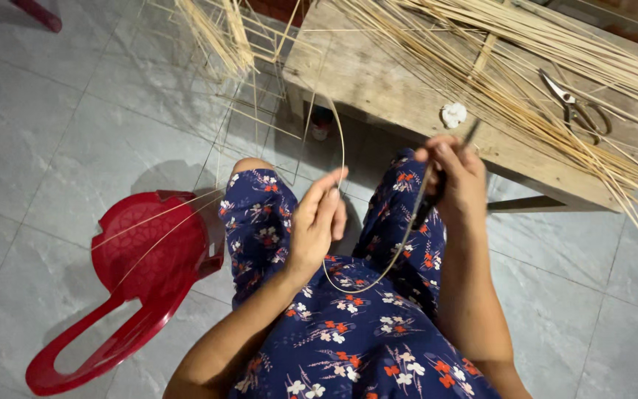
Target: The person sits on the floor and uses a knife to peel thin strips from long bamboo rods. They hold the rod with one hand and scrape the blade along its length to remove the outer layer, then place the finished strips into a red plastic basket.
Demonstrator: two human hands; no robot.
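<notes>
My left hand pinches a thin pale bamboo strip that rises toward the table and loops down over my lap. My right hand grips a dark-handled knife with its tip pointing up toward the table edge, and the strip's curve passes close under this hand. Both hands hover above my knees, which are covered in dark blue floral cloth. How the strip meets the knife is hidden by my fingers.
A low wooden table stands ahead, covered by a sheaf of long bamboo strips, with metal shears and a small white lump. A red plastic chair lies tipped on the grey tiled floor at my left.
</notes>
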